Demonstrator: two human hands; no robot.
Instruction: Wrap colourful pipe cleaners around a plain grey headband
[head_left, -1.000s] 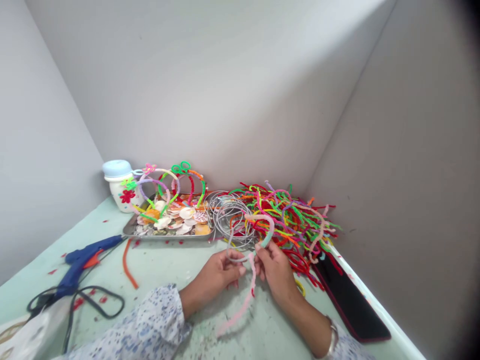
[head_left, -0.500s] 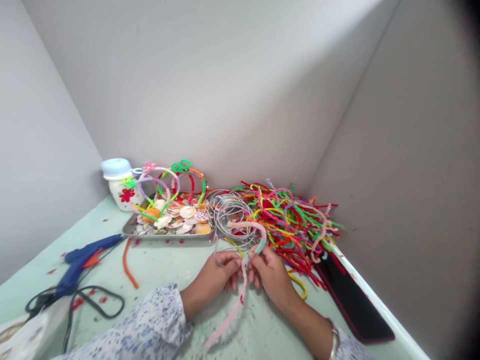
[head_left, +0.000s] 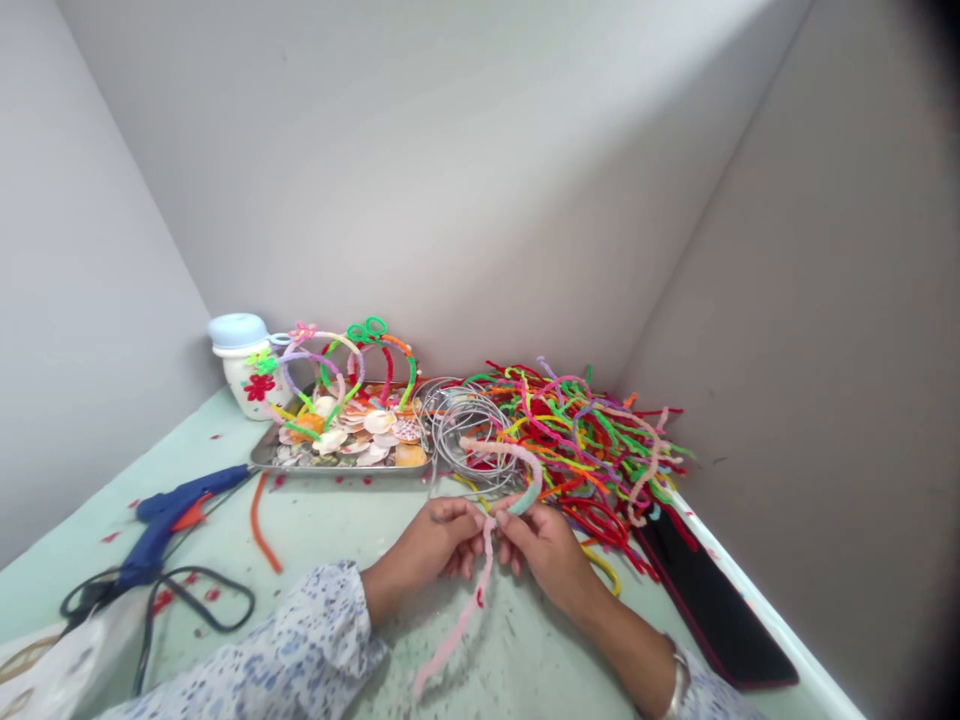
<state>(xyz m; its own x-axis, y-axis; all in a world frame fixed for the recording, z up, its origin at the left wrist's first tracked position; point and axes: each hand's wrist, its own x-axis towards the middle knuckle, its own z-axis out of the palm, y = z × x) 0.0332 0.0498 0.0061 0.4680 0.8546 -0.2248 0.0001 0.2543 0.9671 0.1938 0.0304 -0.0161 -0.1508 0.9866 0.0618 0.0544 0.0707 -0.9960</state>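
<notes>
My left hand (head_left: pixel 444 538) pinches a pink pipe cleaner (head_left: pixel 459 630) near its upper end, and the rest of it dangles toward me, with a small red bit on it. Beside it, my right hand (head_left: pixel 538 545) is closed on a curved band (head_left: pixel 534 465) wrapped in pale pink and light blue fuzzy pipe cleaner. The band arches up and to the left from my right fingers. Both sets of fingertips almost meet where the pink strand joins the blue end of the band; the exact grip there is partly hidden.
A metal tray (head_left: pixel 345 469) of shells holds several fuzzy-wrapped headbands (head_left: pixel 349 345); a white jar (head_left: pixel 246 385) stands beside it. Coiled wire (head_left: pixel 457 440) and a pipe cleaner heap (head_left: pixel 592 430) lie behind my hands. A blue glue gun (head_left: pixel 161 525) is left, a black phone (head_left: pixel 720 610) right.
The curved band has tilted slightly to the right in my right hand. The dangling pink strand has shifted a little, and the view has moved slightly.
</notes>
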